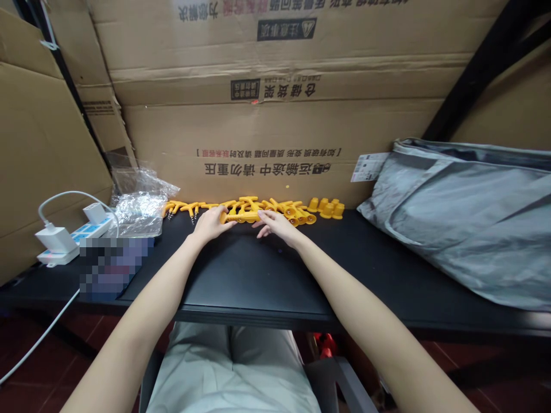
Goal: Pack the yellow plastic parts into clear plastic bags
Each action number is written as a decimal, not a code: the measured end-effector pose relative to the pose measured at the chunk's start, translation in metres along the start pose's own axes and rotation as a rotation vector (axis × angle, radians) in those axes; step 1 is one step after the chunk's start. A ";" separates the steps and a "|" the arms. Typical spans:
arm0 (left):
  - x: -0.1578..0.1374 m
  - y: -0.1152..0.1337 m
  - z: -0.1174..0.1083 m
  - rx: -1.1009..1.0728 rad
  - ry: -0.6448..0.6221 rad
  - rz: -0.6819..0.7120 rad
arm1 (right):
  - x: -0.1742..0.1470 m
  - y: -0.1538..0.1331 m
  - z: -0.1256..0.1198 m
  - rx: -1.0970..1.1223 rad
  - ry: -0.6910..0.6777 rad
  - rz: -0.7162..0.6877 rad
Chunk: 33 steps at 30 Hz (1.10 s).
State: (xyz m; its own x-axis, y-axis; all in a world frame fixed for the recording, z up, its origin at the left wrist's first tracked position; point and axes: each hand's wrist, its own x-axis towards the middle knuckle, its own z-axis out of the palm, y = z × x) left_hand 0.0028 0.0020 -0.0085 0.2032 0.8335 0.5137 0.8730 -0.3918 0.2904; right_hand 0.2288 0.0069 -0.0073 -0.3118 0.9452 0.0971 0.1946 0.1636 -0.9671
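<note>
In the head view, a yellow corkscrew [241, 217] lies sideways between my two hands, low over the table. My left hand [209, 225] closes thumb and fingers on its left end. At its right end, my right hand [279, 225] pinches with thumb and forefinger, the other fingers loosely curled. Behind the hands, several yellow corkscrews with bell-shaped bases [297, 213] lie in a row. Further left are yellow T-shaped handles with bare metal spirals [193, 210]. Several loose yellow bell-shaped caps [327, 207] stand at the row's right end.
Cardboard [267, 126] walls off the back of the black table [258, 275]. On the left are crumpled clear plastic bags [140, 206], a white power strip [88, 232] with cables and a blurred dark item [114, 269]. A large grey bag [465, 223] fills the right.
</note>
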 end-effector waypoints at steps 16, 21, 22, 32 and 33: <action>-0.002 0.001 0.001 -0.027 0.055 0.028 | 0.002 0.005 -0.004 -0.003 0.008 -0.123; -0.002 0.000 0.002 -0.045 0.050 0.042 | 0.000 0.003 -0.003 -0.002 0.014 -0.100; -0.002 0.000 0.002 -0.048 0.051 0.044 | 0.001 0.003 -0.003 -0.007 0.016 -0.098; -0.001 -0.002 0.003 -0.057 0.052 0.050 | 0.001 0.003 -0.002 -0.014 0.047 -0.110; -0.001 -0.002 0.003 -0.056 0.056 0.048 | 0.002 0.004 -0.002 -0.016 0.048 -0.109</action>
State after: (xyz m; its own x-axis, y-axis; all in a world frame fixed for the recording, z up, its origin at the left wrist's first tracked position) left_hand 0.0022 0.0034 -0.0119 0.2173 0.7909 0.5720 0.8367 -0.4528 0.3082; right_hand 0.2307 0.0097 -0.0106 -0.2871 0.9339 0.2131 0.1773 0.2704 -0.9463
